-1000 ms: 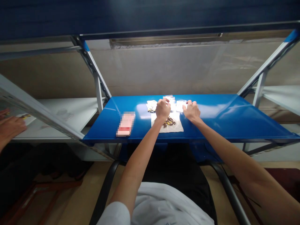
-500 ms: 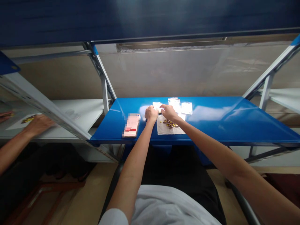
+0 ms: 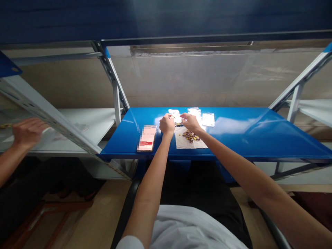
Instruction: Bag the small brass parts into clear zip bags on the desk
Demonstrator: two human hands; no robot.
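Note:
My left hand [image 3: 166, 124] is closed on the near left side of a small plastic bag [image 3: 177, 119]. Brown and yellow pieces show at the bag's lower part. My right hand [image 3: 190, 121] pinches at the bag's right side with bent fingers; the exact grip is too small to make out. Just beyond my left hand lies a white packet [image 3: 173, 111]. Below my right hand, a pile of brown and yellow capsules [image 3: 191, 136] rests on a pale cloth or paper sheet [image 3: 181, 143].
Shiny clear bags [image 3: 208, 119] lie right of my hands on the blue table [image 3: 246, 138]. A phone [image 3: 146, 138] is at the left. Metal posts [image 3: 115, 79] and a blue shelf [image 3: 166, 20] frame the space. A co-worker's hand [image 3: 28, 131] is over the white table at left.
My right hand has drawn slightly right, away from my left hand, and the dark contents of the bag show more. The co-worker's hand has lifted and shifted left.

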